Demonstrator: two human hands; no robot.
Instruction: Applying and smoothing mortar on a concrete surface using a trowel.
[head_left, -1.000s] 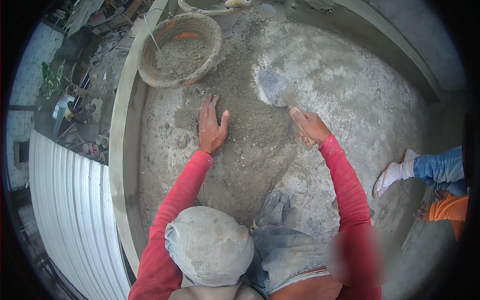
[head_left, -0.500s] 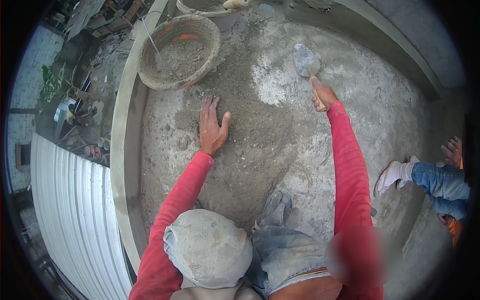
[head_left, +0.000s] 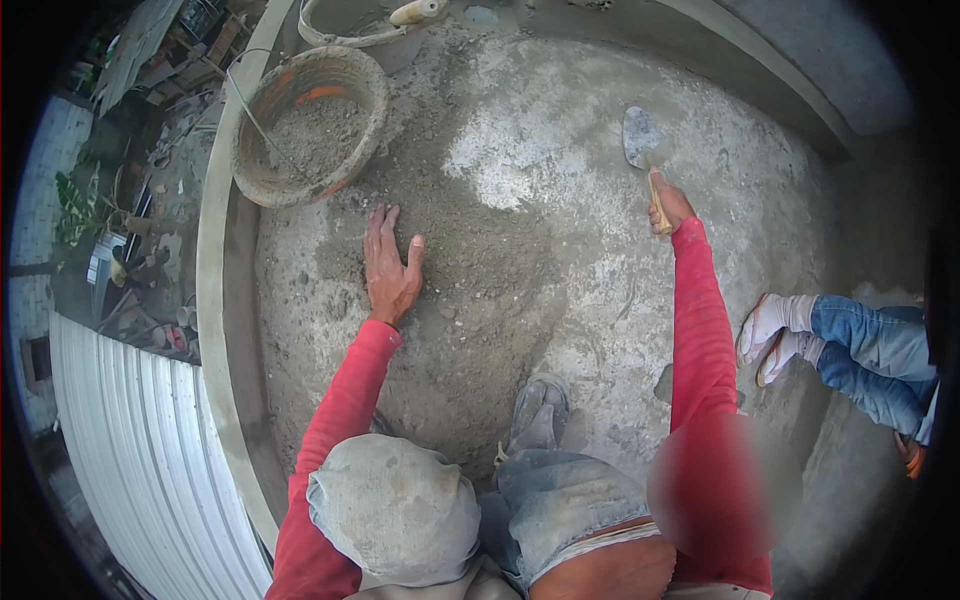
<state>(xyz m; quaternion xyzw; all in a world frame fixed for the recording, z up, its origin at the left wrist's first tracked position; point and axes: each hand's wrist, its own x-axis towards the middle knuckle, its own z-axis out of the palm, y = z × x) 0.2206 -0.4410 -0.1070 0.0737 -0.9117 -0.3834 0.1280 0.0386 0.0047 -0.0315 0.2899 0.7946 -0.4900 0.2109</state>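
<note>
My right hand (head_left: 670, 203) is closed around the wooden handle of a trowel (head_left: 642, 138), whose mortar-smeared blade points away from me over the pale floor. My left hand (head_left: 393, 270) is open, fingers stretched out and thumb apart, at the loose grey mortar mix (head_left: 490, 260) spread across the floor. Whether its palm presses on the mix or hovers just above, I cannot tell. Beyond that hand stands a round, mortar-caked bucket (head_left: 370, 135), partly filled with grey mix, with a thin wire handle leaning across it.
A low cement wall (head_left: 213, 260) runs along the left, with corrugated metal roofing (head_left: 140, 420) below it. Another bucket (head_left: 400, 45) with a pale handle grip stands at the far edge. At right, another person's jeans-clad legs (head_left: 870, 335) reach onto the floor. My shoe (head_left: 540, 410) is planted near the mix.
The whole view has shifted, with the bucket and left hand now further left in the picture. The trowel, still in my right hand, has swung slightly right and nearer. My left hand stays open.
</note>
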